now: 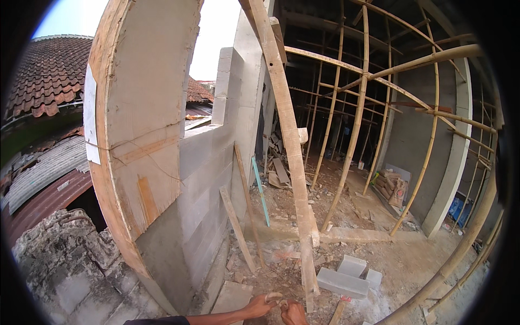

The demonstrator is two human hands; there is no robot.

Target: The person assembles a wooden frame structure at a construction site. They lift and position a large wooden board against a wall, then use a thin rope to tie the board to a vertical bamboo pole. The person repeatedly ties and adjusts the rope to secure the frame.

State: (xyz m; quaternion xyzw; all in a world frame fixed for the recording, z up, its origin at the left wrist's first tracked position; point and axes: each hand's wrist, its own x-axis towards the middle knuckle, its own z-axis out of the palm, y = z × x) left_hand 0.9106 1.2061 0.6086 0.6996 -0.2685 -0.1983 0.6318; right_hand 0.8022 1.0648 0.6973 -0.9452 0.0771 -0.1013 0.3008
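Observation:
Close together at the lower edge are my left hand [259,306] and my right hand [294,313]. Both have curled fingers, and a small pale thing shows between them, too small to make out. A dark sleeve covers my left arm higher up. Just right of the hands is the lower end of a long wooden plank [295,162], leaning steeply upward. Light grey blocks [343,283] lie on the rubble floor beyond my right hand.
A plywood formwork panel [149,97] and a grey block wall [203,179] rise at left. Bamboo scaffolding [352,135] fills the right, with a thick curved pole [460,271] nearby. Stacked sacks [391,187] stand farther back. A turquoise strip [260,192] leans near the wall.

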